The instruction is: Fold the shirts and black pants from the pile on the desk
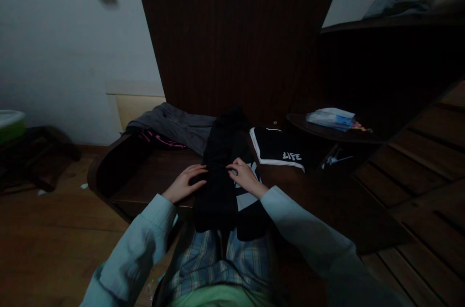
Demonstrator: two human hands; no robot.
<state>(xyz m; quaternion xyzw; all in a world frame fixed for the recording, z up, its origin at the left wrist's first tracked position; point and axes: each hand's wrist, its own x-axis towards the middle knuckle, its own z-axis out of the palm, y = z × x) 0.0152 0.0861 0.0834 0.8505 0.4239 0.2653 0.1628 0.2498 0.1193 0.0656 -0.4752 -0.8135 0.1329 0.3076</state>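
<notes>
A black garment (218, 171) lies lengthwise on a low dark wooden table (152, 171), its near end hanging over the edge toward my lap. My left hand (185, 182) rests flat on its left edge, fingers stretched out. My right hand (244, 175) lies on its right side, fingers bent and pressing on the cloth beside a white printed patch (246, 199). Both of my sleeves are pale blue.
A grey garment (174, 125) and a dark piece with pink lettering (160, 140) lie at the table's back left. A folded black top with white trim and print (281, 152) lies at the right. A small round stand (327, 132) holds a pale packet (330, 118). Dark wardrobe behind.
</notes>
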